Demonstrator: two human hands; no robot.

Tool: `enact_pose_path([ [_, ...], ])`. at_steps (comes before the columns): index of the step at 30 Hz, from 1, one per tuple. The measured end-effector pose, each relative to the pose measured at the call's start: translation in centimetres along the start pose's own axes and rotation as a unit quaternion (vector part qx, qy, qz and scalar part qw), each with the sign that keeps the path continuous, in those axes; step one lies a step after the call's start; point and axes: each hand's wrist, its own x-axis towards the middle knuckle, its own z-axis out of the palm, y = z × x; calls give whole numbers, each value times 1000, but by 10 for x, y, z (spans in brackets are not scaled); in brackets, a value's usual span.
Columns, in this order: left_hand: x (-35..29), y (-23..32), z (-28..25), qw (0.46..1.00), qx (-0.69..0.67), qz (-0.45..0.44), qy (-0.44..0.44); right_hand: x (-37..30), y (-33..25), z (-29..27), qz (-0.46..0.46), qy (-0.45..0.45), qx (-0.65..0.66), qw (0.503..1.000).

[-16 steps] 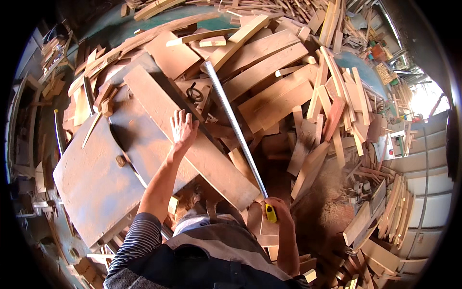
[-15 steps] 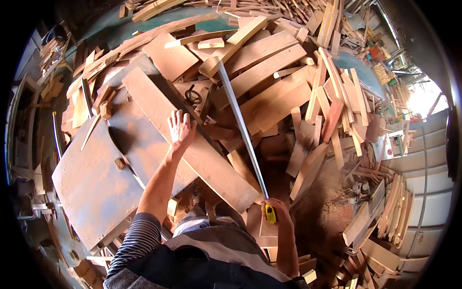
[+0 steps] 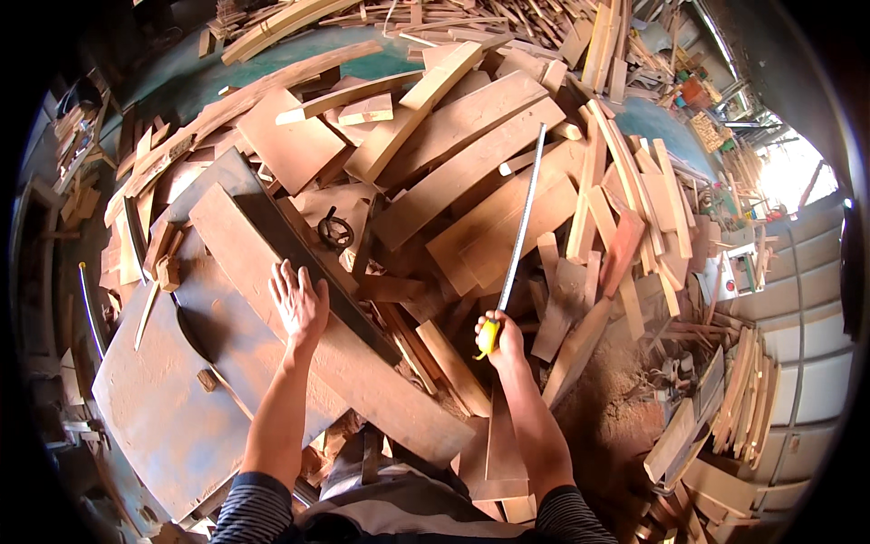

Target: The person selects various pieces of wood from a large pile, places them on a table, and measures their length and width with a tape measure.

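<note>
A long wooden board (image 3: 362, 376) lies slantwise across a dusty metal machine table (image 3: 181, 390), its near end reaching past the table's edge. My left hand (image 3: 300, 304) rests flat on the board, fingers spread. To the right of the board, my right hand (image 3: 504, 337) grips a yellow tape measure (image 3: 488, 336). Its metal blade (image 3: 523, 218) is pulled out and points up and away over the wood pile, apart from the board. A dark handwheel (image 3: 335, 230) sits just beyond the board.
Offcuts and planks (image 3: 471, 163) are heaped beyond the machine. A small wood block (image 3: 207, 380) lies on the table, left of my left arm. Sawdust (image 3: 616, 390) covers the ground at right. More boards (image 3: 743, 399) lean near a pale wall (image 3: 788, 344).
My right hand has lifted the tape measure up and away from the board's near end. Its blade has swung right and looks shorter. My left hand stays on the board.
</note>
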Motion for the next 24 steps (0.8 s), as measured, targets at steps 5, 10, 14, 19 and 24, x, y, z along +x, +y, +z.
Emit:
enact_pose_path([
  [5,2,2,-7,1000,14,-11,-17,130,-18,24,-13,9,57,998],
  [10,4,7,-1,1000,27,3,-9,248,-52,32,-20,-31,103,994],
  [14,5,6,1,999,40,4,-25,317,-77,47,-10,-47,55,997],
  [19,7,3,4,999,44,24,-11,381,-85,58,9,-74,87,993],
  [24,11,6,3,999,32,26,-17,403,-35,79,-5,-12,121,993],
])
